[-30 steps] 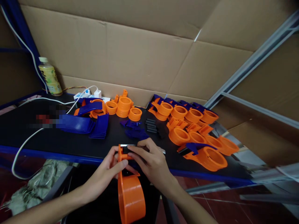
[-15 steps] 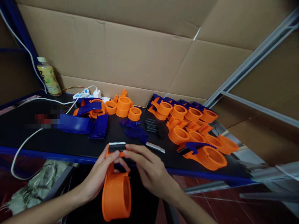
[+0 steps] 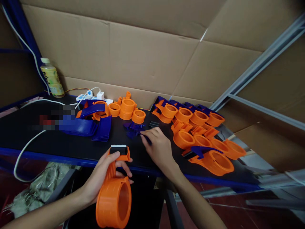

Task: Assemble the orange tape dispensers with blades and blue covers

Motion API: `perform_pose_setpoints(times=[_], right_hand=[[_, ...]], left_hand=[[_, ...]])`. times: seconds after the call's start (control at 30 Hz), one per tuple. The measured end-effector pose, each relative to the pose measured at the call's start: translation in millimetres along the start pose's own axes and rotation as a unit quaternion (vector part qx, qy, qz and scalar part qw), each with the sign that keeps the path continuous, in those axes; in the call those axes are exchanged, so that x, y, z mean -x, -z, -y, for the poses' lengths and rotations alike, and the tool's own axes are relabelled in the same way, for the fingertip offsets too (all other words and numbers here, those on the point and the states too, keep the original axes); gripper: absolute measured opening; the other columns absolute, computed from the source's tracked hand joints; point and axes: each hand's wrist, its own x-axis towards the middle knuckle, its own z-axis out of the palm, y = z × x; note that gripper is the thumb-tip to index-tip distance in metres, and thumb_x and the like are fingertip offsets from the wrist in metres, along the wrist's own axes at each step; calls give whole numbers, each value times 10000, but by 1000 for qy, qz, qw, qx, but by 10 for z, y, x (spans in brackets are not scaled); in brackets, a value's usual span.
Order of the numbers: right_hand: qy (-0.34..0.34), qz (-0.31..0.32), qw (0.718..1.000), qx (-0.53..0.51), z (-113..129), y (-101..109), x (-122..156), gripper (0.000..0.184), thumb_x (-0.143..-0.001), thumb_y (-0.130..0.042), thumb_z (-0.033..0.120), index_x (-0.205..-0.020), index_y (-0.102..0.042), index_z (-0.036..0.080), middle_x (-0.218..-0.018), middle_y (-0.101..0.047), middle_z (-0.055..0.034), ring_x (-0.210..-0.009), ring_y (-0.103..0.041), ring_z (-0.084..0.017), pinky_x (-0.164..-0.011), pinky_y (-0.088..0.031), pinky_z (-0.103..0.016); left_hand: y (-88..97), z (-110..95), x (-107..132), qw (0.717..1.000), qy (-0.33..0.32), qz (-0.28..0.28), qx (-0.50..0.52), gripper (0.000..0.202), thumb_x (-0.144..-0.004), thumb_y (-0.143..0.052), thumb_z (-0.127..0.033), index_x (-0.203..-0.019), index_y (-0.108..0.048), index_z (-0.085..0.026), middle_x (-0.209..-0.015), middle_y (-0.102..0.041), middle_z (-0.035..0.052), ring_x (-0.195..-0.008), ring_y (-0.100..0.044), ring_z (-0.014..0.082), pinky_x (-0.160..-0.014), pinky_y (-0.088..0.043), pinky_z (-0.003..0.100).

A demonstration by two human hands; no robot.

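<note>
My left hand [image 3: 101, 173] grips an orange tape dispenser [image 3: 113, 202] by its neck, in front of the table edge. The thumb presses on the black roller [image 3: 118, 150], beside a white toothed cutter strip [image 3: 118, 146]. Over the table, my right hand [image 3: 158, 148] has its fingers closed at the right side of a pile of small blue plastic parts [image 3: 133, 128]. A dark blue piece shows between thumb and forefinger, mostly hidden. Black rollers [image 3: 154, 124] lie just beyond that hand, partly covered by it.
Several orange dispensers [image 3: 215, 163], some with blue parts, crowd the table's right side. Orange rings [image 3: 138, 116] stand at the back. Blue curved plates [image 3: 78, 126] are stacked on the left, near a power strip [image 3: 82, 97], a white cable [image 3: 23, 149] and a bottle [image 3: 52, 79].
My right hand has left the dispenser and moved forward to the blue parts, now hiding the metal blade on the table. My left hand keeps the dispenser, its ring slightly lower and left.
</note>
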Motion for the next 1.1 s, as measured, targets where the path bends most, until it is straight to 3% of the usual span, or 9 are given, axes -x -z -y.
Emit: perform_pose_setpoints(times=[0.07, 0.13, 0.3, 0.47, 0.57, 0.7, 0.77, 0.97, 1.1], right_hand=[[-39, -30, 990, -130, 100, 80, 68, 121, -943, -633, 258, -955, -740, 201, -873, -733, -51, -828, -654, -186, -710, -518, -294], [-73, -22, 969, -237, 220, 137, 154, 110, -927, -660, 277, -929, -747, 210, -808, -724, -25, -709, -654, -152, -616, -511, -257], [-95, 64, 920, -374, 406, 133, 330, 221, -910, -687, 299, -1108, -751, 225, -873, -718, -26, -700, -659, -132, -618, -549, -234], [-102, 156, 864, -468, 295, 135, 320, 405, -915, -689, 306, -1316, -661, 258, -969, -626, -22, -663, -602, -89, -591, -544, -216], [-67, 165, 880, -440, 201, 164, 263, 418, -855, -765, 302, -1266, -696, 263, -954, -631, -19, -763, -616, -113, -653, -531, -224], [-26, 154, 890, -429, 169, 164, 239, 394, -832, -786, 278, -1217, -704, 265, -1211, -657, -67, -931, -661, -156, -742, -556, -262], [-14, 143, 897, -419, 183, 149, 253, 379, -852, -766, 264, -1223, -687, 265, -1225, -672, -67, -942, -673, -159, -767, -569, -276], [21, 100, 928, -358, 232, 180, 259, 344, -855, -762, 249, -1192, -689, 254, -1212, -674, -81, -1052, -655, -194, -756, -593, -282], [58, 95, 945, -307, 257, 268, 205, 327, -880, -737, 249, -1202, -681, 260, -1219, -670, -83, -1094, -642, -205, -797, -596, -310]], left_hand=[[8, -16, 0, 1000, 1, 5, 4, 387, -928, -582, -454, -1140, -587, -130, -888, -769, 123, -654, -751, 254, -685, -609, 380], [20, -21, -1, 1000, 2, -4, 16, 391, -929, -590, -436, -1206, -550, -162, -988, -778, 135, -661, -761, 255, -681, -607, 378], [32, -26, 9, 999, 3, -10, 48, 374, -939, -577, -410, -1217, -533, -164, -986, -790, 142, -654, -757, 259, -680, -608, 404], [43, -49, 13, 998, 40, -8, 48, 370, -905, -603, -453, -1090, -611, -133, -906, -792, 146, -642, -761, 273, -589, -579, 333], [74, -46, 0, 996, 79, 22, 38, 413, -921, -558, -493, -1018, -655, -104, -891, -788, 161, -651, -763, 271, -592, -571, 317], [98, -40, -16, 993, 98, 55, 37, 484, -942, -500, -501, -1080, -668, -69, -908, -783, 186, -676, -765, 275, -610, -573, 319], [96, -39, -22, 993, 96, 58, 36, 492, -947, -483, -507, -1095, -658, -72, -910, -781, 186, -677, -763, 279, -621, -581, 334], [79, -3, -42, 997, 56, 26, 42, 285, -944, -539, -455, -938, -573, -172, -627, -682, 39, -535, -662, 198, -654, -606, 394], [50, 40, -32, 998, 53, 11, 33, 246, -919, -598, -439, -935, -524, -204, -624, -665, 9, -506, -636, 187, -635, -618, 455]])
